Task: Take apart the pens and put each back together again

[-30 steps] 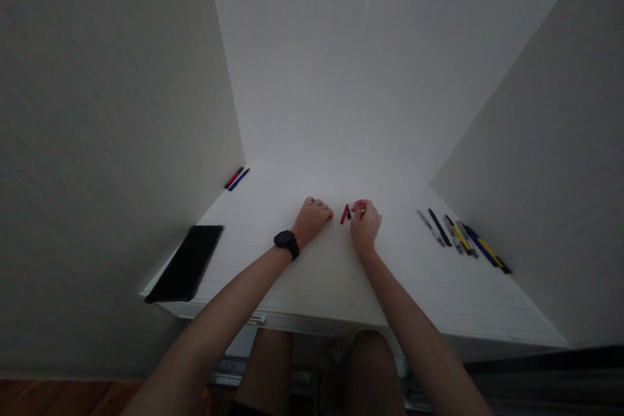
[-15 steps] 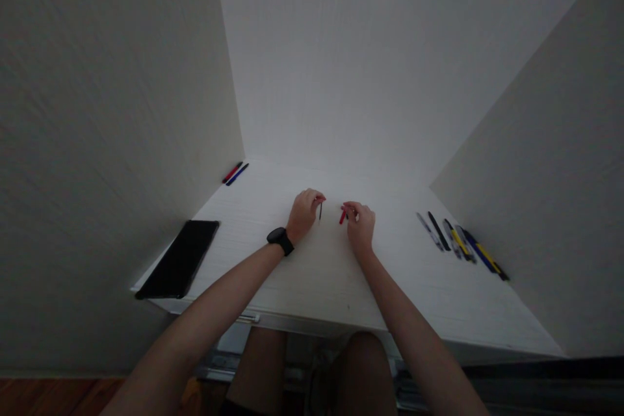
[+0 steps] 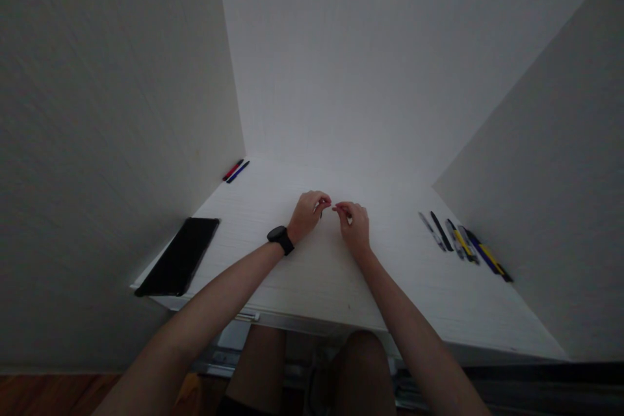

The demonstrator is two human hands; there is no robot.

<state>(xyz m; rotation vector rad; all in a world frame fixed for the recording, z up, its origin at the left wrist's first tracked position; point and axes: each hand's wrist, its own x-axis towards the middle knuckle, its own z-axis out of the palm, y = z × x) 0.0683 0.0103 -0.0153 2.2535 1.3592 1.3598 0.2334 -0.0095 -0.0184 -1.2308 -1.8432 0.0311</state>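
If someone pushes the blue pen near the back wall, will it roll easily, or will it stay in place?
The blue pen looks slim and round, so it would probably roll if pushed sideways across the flat white desk top. It is likely light and stiff. Because it lies close beside the red pen, a push might move both.

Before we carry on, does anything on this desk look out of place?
Nothing looks damaged or spilled, but the red pen and blue pen sit alone in the far corner, apart from the row of pens on the right.
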